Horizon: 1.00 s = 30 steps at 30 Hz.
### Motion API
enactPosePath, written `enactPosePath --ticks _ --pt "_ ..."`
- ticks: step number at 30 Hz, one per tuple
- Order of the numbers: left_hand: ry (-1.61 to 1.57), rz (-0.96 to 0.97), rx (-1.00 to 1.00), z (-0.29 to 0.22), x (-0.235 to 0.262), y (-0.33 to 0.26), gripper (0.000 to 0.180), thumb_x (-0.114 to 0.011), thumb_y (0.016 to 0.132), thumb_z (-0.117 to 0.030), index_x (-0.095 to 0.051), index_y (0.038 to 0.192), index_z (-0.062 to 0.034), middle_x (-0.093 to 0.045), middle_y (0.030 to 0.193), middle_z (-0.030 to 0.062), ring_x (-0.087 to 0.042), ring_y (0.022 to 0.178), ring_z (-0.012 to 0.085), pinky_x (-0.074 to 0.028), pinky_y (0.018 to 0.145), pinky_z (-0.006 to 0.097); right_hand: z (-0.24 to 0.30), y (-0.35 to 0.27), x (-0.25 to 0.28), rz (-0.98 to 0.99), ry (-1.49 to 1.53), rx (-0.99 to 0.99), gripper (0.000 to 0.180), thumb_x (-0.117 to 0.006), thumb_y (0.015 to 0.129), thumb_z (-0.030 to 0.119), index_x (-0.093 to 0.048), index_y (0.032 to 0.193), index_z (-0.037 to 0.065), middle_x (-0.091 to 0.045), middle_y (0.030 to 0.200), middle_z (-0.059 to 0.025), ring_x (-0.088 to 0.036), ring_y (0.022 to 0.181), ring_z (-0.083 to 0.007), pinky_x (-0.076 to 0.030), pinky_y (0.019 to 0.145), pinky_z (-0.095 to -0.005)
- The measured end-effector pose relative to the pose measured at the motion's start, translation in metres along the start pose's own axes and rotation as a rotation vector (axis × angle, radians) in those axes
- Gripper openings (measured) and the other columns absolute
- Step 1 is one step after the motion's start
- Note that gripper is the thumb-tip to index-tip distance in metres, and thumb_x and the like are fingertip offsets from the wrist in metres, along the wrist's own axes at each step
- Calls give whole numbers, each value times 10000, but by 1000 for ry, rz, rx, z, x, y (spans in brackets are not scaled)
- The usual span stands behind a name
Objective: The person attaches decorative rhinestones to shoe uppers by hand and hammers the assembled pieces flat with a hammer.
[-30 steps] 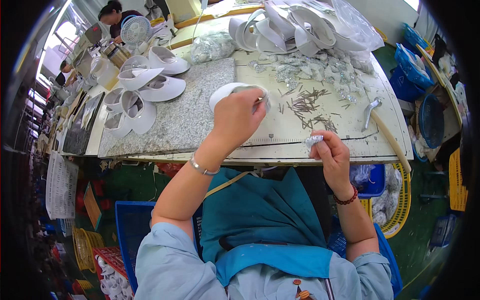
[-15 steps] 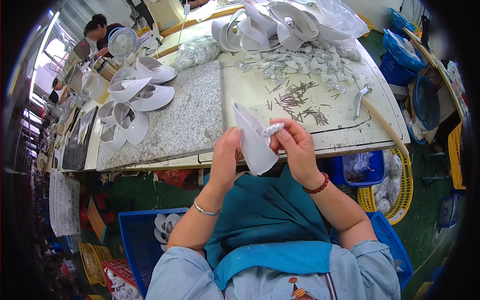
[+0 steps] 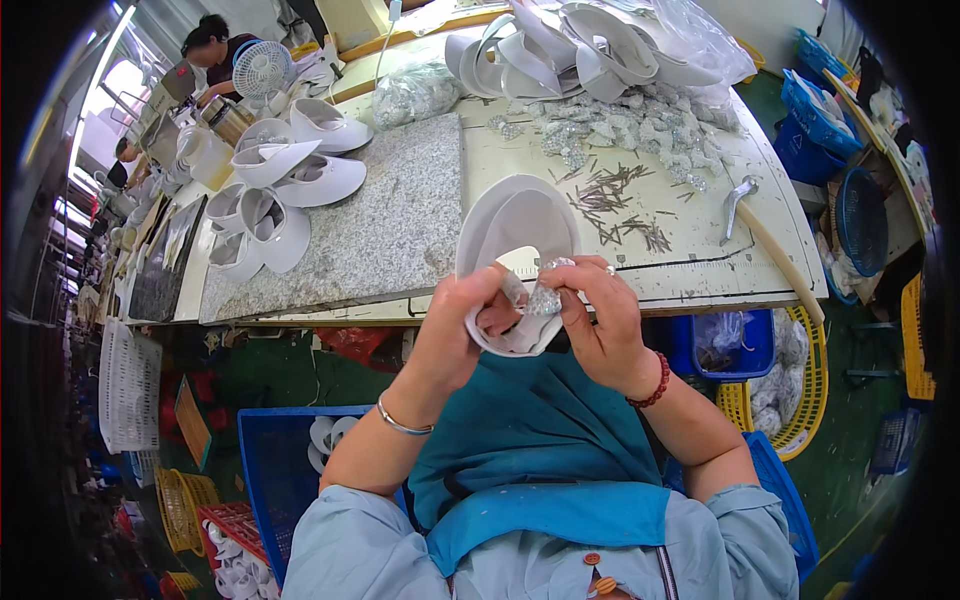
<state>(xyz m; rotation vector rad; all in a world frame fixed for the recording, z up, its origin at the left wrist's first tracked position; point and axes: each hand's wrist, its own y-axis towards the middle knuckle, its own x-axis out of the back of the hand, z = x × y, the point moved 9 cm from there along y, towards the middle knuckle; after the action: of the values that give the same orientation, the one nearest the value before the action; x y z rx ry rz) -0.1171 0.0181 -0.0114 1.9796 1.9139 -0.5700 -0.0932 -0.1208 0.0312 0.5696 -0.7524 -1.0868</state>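
Note:
My left hand (image 3: 446, 325) grips a white shoe upper (image 3: 510, 208) by its near part, with the fingers around its edge. The upper is tilted so that its inside and rounded far end show above the table's front edge. Between the thumb and fingers of my right hand (image 3: 605, 318) is a small silver glittery ornament (image 3: 543, 299), pinched against or just over the upper's opening; whether it touches the upper I cannot tell. A pile of similar silver ornaments (image 3: 650, 135) lies at the back of the table. Several dark thin strips (image 3: 612, 200) are scattered in front of them.
A granite slab (image 3: 375, 200) lies left of my hands, with several white shoe uppers (image 3: 275, 232) at its left edge. More white uppers (image 3: 610, 60) are heaped at the back. A hammer (image 3: 765, 235) rests at the right. A person (image 3: 215, 62) sits at the far left.
The shoe upper has been turned from edge-on so its opening and inside now face up. My right hand has brought the ornament over to the opening.

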Motion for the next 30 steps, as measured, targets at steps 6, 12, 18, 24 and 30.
enactPosePath --ticks 6,12,18,24,30 --pt "1080 -58 -420 -29 -25 -10 472 -288 1007 -335 -594 846 -13 -497 601 102 -476 569 256 -359 644 371 41 19 19 -114 -423 262 157 -614 867 35 -655 1009 88 -637 777 -28 -621 1018 -262 -373 908 -383" --pt "862 2 -282 -8 -11 -9 453 -288 1015 -324 -569 836 -17 -541 674 91 -513 647 214 -379 645 359 44 13 6 -85 -397 380 282 -665 743 19 -660 1015 92 -605 759 -25 -640 949 -252 -422 805 -354" --pt "580 -40 -243 -15 -8 -4 278 -418 989 -205 -599 996 6 -628 868 64 -564 763 118 -445 683 274 42 5 3 3 -363 396 293 -661 739 28 -656 1026 89 -637 822 -31 -635 925 -257 -450 760 -350" --pt "361 -3 -141 -13 -11 -4 289 -469 945 -93 -592 1182 17 -650 1038 88 -608 870 130 -480 809 264 55 15 24 -99 -307 413 281 -651 745 19 -660 1020 76 -654 849 -41 -642 918 -261 -481 753 -342" --pt "115 -44 19 -2 -15 -4 293 -502 957 -112 -588 1197 31 -646 1031 47 -589 860 90 -474 802 253 51 11 18 -124 -345 472 302 -646 723 -1 -665 1016 65 -615 786 -53 -630 766 -246 -497 665 -344"
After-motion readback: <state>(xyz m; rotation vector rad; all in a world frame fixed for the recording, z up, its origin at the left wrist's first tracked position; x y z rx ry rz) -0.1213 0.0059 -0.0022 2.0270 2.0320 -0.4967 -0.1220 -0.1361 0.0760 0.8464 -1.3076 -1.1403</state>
